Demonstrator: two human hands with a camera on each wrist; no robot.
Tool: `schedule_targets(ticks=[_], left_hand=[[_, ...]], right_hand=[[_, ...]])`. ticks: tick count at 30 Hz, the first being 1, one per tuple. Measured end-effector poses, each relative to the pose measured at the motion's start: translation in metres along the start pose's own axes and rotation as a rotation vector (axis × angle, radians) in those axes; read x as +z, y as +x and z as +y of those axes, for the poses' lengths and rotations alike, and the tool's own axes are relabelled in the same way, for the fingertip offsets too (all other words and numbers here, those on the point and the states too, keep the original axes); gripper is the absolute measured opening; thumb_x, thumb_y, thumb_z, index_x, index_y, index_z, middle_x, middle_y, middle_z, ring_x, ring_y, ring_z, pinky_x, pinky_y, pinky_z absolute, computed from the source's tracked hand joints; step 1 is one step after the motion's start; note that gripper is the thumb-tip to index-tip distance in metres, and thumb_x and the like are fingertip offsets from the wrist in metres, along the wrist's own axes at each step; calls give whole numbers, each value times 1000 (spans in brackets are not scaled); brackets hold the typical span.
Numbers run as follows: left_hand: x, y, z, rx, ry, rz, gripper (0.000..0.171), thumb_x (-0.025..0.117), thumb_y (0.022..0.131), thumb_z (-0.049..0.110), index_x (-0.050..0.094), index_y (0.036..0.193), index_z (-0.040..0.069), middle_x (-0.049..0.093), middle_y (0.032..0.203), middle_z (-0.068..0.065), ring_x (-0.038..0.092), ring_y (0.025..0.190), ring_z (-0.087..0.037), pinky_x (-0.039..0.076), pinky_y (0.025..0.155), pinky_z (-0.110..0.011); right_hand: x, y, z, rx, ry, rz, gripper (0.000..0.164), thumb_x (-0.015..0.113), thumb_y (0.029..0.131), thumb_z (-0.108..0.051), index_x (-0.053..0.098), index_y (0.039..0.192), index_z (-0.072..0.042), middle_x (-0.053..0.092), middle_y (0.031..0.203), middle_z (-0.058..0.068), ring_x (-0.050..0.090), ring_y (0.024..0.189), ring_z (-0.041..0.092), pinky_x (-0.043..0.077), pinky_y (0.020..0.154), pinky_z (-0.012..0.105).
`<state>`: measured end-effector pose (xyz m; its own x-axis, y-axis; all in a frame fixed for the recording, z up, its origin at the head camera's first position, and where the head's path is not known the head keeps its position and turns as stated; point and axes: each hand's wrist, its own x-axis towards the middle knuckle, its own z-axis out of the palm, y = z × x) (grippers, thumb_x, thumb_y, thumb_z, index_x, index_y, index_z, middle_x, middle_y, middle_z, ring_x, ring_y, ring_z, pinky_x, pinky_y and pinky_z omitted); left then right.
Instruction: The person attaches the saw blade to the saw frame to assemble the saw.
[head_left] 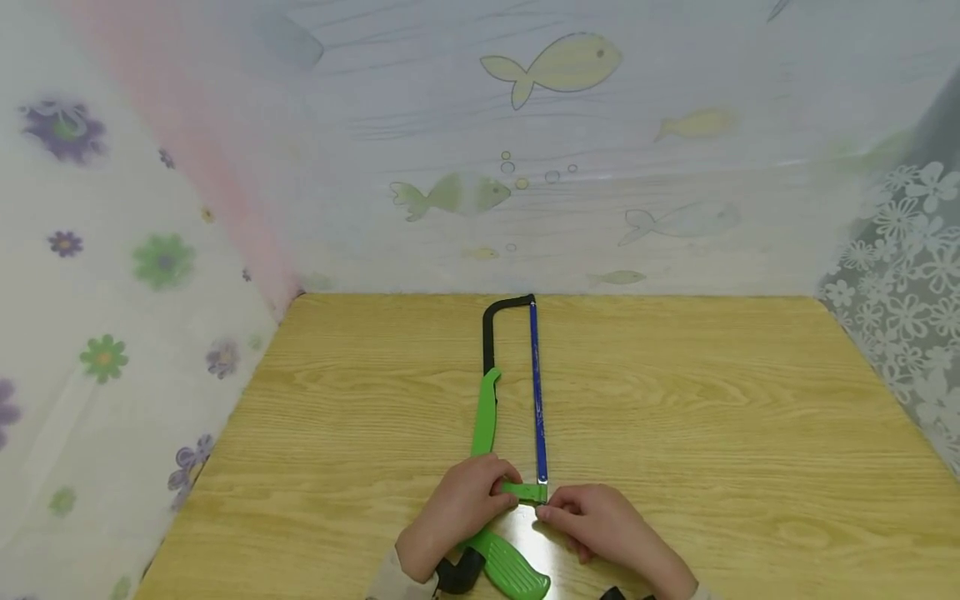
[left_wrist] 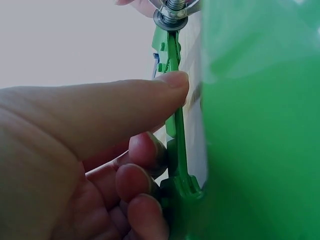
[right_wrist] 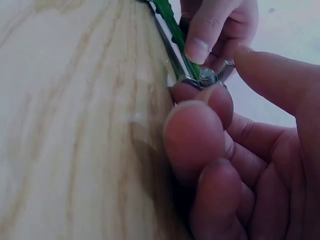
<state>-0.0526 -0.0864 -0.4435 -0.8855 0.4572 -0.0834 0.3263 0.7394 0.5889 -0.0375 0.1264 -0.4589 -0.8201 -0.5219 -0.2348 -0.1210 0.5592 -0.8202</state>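
Observation:
A hacksaw lies on the table, its green frame and handle (head_left: 517, 567) toward me and its black bow (head_left: 489, 333) pointing away. The blue blade (head_left: 537, 392) runs along its right side. My left hand (head_left: 465, 500) grips the green lower arm of the frame (head_left: 525, 492), thumb on one face and fingers curled on the other. At that arm's end, my right hand (head_left: 603, 517) pinches a metal wing nut (right_wrist: 226, 70) on a threaded bolt (right_wrist: 206, 76). Its fingertips partly hide the nut.
The wood-grain table (head_left: 712, 400) extends on both sides of the saw. A fish-patterned curtain (head_left: 450, 108) hangs along the back edge, a flowered one (head_left: 105, 250) on the left and white lace (head_left: 915, 275) on the right.

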Motion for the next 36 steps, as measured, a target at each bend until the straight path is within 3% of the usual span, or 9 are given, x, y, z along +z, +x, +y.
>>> schedule_targets(ticks=[6,14,36], left_hand=[[2,1,-2,1,10,7,11,66,80,23,66,91,19,43,68,11,39,60,-4,34,55,-19],[1,0,-1,5,10,20,12,66,80,22,66,91,19,43,67,11,39,60,-4,34,55,-19],[2,1,-2,10,5,11,12,66,80,23,66,91,20,42,67,12,39,60,-4,34,55,-19]], right_hand=[[0,0,0,12,-32,8,30,48,85,-53,60,76,-27,47,46,-7,48,36,11,37,45,25],[-3,1,2,-19,76,-29,27,51,85,-48,62,83,-24,50,51,-5,50,39,13,40,42,26],[-3,2,9,-21,209,-26,19,59,85,-35,61,87,-16,52,54,-1,50,39,13,42,40,28]])
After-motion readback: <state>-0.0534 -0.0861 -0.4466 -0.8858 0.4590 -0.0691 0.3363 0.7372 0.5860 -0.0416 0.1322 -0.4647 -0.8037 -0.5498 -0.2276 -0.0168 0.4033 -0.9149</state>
